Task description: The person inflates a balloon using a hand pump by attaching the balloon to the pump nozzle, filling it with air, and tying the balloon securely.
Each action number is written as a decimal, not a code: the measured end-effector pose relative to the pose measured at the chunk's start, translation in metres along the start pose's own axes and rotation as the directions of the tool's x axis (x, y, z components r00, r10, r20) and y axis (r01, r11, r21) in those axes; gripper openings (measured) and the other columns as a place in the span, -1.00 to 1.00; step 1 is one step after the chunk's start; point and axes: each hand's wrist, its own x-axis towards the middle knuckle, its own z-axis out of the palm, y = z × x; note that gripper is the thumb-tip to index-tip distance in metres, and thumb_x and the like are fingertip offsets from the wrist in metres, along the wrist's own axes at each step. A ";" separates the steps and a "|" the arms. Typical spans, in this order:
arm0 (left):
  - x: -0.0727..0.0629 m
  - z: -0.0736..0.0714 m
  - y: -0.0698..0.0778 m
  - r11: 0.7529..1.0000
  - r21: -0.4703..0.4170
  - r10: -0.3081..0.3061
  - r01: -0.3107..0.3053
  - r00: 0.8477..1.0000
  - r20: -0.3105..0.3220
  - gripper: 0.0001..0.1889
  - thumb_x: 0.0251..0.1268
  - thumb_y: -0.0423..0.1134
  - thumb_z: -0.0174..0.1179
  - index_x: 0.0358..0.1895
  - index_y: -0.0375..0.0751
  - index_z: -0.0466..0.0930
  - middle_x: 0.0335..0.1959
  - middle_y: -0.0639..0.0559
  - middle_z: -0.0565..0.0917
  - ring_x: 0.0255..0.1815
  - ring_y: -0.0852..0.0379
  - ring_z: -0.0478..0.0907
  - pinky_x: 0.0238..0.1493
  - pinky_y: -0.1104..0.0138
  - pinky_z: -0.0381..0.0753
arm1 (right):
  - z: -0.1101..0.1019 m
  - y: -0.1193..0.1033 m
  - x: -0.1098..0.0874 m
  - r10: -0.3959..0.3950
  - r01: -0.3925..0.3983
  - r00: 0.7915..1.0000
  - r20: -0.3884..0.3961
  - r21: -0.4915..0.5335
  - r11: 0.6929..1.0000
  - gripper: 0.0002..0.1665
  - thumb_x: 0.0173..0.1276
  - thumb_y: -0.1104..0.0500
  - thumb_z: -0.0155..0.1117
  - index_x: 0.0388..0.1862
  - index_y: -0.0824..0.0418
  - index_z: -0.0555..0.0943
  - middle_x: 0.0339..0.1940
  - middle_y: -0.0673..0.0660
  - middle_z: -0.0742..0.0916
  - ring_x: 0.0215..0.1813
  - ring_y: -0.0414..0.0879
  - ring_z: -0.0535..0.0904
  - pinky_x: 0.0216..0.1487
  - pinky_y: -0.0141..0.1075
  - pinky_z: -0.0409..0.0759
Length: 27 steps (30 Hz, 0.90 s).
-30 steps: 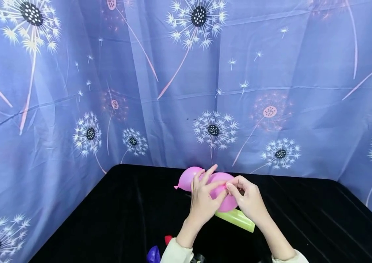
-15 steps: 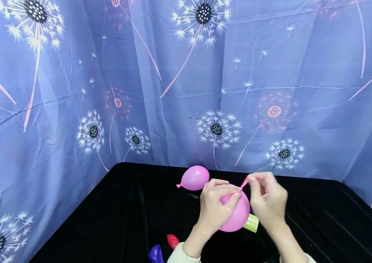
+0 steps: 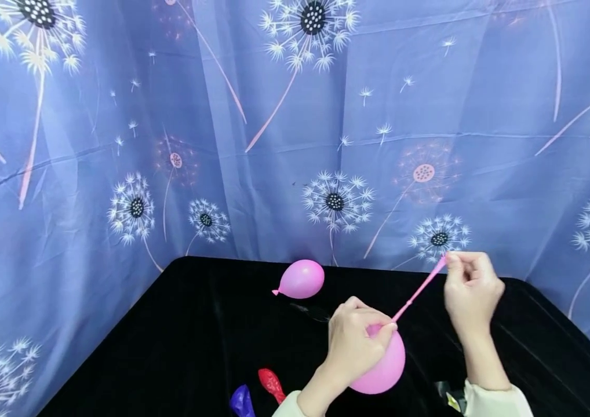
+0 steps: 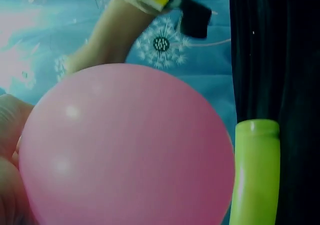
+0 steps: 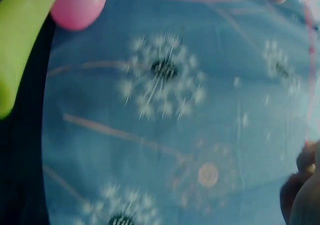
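In the head view my left hand [image 3: 354, 341] pinches the neck of an inflated pink balloon [image 3: 383, 370] close to its round body. My right hand [image 3: 472, 289], higher and to the right, pinches the mouth end of that balloon. Between the two hands the balloon's neck is drawn out into a long thin pink strand [image 3: 420, 289]. The balloon's body [image 4: 130, 145] fills most of the left wrist view and hides much of the left hand there. Only part of the right hand [image 5: 305, 185] shows in the right wrist view.
A second, knotted pink balloon [image 3: 302, 280] lies at the back of the black-covered table [image 3: 185, 336]. Deflated red [image 3: 272, 383] and purple [image 3: 243, 402] balloons lie near the front. A yellow-green tube [image 4: 257, 175] is beside the held balloon. A blue patterned curtain [image 3: 274, 191] hangs behind.
My right hand has moved up and right, stretching the balloon's neck much longer. The left hand and the balloon's body have come lower and nearer. The tube is now out of sight in the head view.
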 end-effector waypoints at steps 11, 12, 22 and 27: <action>0.015 -0.025 -0.019 0.977 -0.175 -0.144 0.123 0.983 -0.112 -0.95 -0.05 -0.31 0.43 -0.45 -0.13 0.81 -0.42 0.10 0.80 -0.37 0.21 0.57 -0.29 0.60 0.45 | 0.030 -0.048 -0.047 -0.299 0.191 0.855 0.424 0.277 0.942 -0.72 0.07 0.57 0.30 -0.37 0.24 0.60 -0.78 -0.05 0.53 -0.66 -0.46 0.23 -0.65 -0.59 0.20; 0.016 -0.027 -0.019 0.978 -0.175 -0.139 0.117 0.983 -0.117 -0.94 -0.05 -0.32 0.43 -0.44 -0.14 0.81 -0.41 0.09 0.80 -0.37 0.20 0.58 -0.28 0.59 0.46 | 0.031 -0.050 -0.049 -0.289 0.161 0.851 0.438 0.307 0.938 -0.71 0.08 0.59 0.28 -0.35 0.25 0.60 -0.74 -0.02 0.59 -0.64 -0.46 0.29 -0.63 -0.59 0.25; 0.023 -0.035 -0.039 0.964 -0.222 -0.188 0.145 0.964 -0.186 -0.86 0.02 -0.34 0.39 -0.30 -0.14 0.81 -0.29 0.06 0.81 -0.19 0.11 0.64 -0.05 0.32 0.58 | 0.030 -0.056 -0.050 -0.184 0.023 0.786 0.590 0.268 0.963 -0.73 0.25 0.49 0.23 -0.12 0.24 0.56 -0.65 -0.06 0.60 -0.57 -0.33 0.48 -0.45 -0.52 0.50; 0.027 -0.043 -0.073 0.985 -0.044 -0.172 0.166 0.940 -0.294 -0.88 -0.02 -0.36 0.38 -0.35 -0.14 0.82 -0.15 0.00 0.79 0.00 -0.05 0.58 0.25 0.04 0.44 | 0.031 -0.054 -0.054 -0.062 -0.037 0.652 0.756 0.113 0.993 -0.90 0.36 0.30 0.23 -0.20 0.13 0.59 -0.53 -0.10 0.65 -0.54 -0.37 0.48 -0.51 -0.43 0.48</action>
